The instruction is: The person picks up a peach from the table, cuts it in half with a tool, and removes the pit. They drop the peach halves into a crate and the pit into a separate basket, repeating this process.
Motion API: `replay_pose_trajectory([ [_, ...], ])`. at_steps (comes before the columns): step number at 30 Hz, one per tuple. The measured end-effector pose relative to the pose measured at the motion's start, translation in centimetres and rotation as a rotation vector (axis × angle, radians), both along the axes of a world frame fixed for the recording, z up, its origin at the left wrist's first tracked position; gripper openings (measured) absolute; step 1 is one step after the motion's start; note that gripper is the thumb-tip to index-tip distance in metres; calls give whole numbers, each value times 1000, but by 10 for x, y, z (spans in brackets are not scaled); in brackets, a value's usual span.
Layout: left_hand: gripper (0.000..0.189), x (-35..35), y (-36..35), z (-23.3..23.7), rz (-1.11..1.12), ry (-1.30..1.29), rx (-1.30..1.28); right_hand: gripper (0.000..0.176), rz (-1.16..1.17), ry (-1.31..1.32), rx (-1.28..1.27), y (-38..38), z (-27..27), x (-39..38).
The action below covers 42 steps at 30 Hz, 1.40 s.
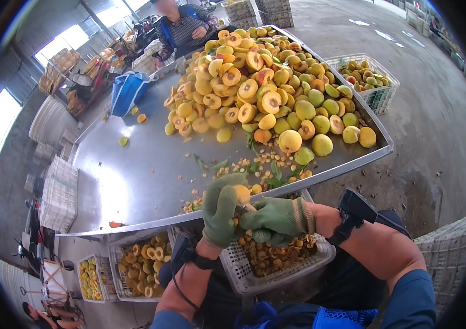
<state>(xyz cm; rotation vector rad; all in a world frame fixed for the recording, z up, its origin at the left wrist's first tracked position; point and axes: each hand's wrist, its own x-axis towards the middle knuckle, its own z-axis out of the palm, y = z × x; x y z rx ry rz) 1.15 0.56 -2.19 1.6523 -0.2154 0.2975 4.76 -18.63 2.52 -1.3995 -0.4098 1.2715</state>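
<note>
My left hand (221,211), in a green glove, is closed around a yellow peach (242,194). Close beside it, my gloved right hand (271,218) has its fingers curled shut against the fruit's lower side. What sits in that right fist is hidden; only a small light-coloured tip shows between the hands. Both hands are over the table's near edge, above a white crate (326,253) holding brown-yellow pits and scraps (282,255). Beyond them, a large heap of halved and whole peaches (244,88) covers the far part of the metal table (156,181).
Loose pits and leaves (266,167) lie before the heap. A blue bag (127,93) stands on the table's left. Crates of peach halves (142,263) sit below left; another fruit crate (373,82) stands right. A person (183,27) is across the table. Stacked crates (450,252) stand at right.
</note>
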Motion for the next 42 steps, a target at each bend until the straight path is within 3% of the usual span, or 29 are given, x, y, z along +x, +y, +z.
replay_pose_trajectory([
  [2,34,-2,3,11,-89,105,-132,27,46,114,31,-2,0,2],
  [6,38,-3,4,12,-133,146,-140,27,135,193,63,-9,7,4],
  [9,37,-4,4,11,-132,114,-83,27,167,140,99,-10,1,5],
  [14,36,0,5,21,-214,157,88,29,79,-99,-205,-7,9,0],
  [20,42,7,2,34,-270,413,100,30,78,-122,-221,-11,8,2],
  [23,50,9,5,32,-344,139,-3,30,38,-47,-95,-17,10,6],
  [26,61,3,-8,1,-155,52,-58,31,18,156,46,-20,5,10],
  [28,53,1,-14,-7,-106,24,-157,31,39,254,93,-19,4,12],
  [33,43,4,4,2,-167,-58,78,33,105,159,61,-19,13,4],
  [36,42,1,4,18,-231,126,11,32,92,99,19,-20,21,1],
  [39,41,-2,2,39,-277,209,-61,32,133,261,38,-17,16,3],
  [42,44,2,11,42,-358,248,29,28,189,199,26,-14,13,0],
])
